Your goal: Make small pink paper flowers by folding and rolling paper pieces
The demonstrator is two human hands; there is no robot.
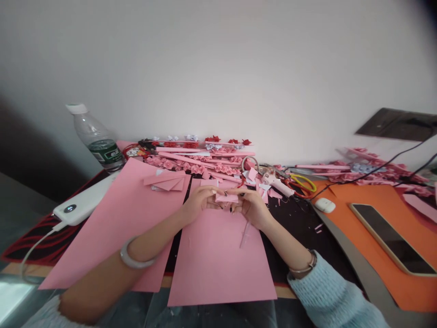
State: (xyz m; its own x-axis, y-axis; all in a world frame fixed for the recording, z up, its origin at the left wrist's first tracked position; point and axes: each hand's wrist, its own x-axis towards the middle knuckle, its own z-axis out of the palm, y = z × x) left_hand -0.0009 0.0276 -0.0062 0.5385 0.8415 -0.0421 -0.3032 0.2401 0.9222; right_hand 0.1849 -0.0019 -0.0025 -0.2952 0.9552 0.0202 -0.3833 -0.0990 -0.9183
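Observation:
Between my two hands is a small folded piece of pink paper [226, 198], held level above a large pink sheet [221, 269]. My left hand [201, 201] pinches its left end, and the fingers of my right hand [251, 206] close on the right end. A thin, clear stick-like thing [245, 234] lies on the sheet just below my right hand. Left of the hands, several cut pink paper pieces [167, 181] rest on a second large pink sheet [136, 209].
Paper flowers [194, 164] line the wall. A glue gun [278, 183] and yellow-handled scissors [303, 182] lie right of the hands. A water bottle [99, 141] and white power bank [85, 200] stand left; an earbud case [325, 205], orange paper [375, 255] and phone [392, 239] lie right.

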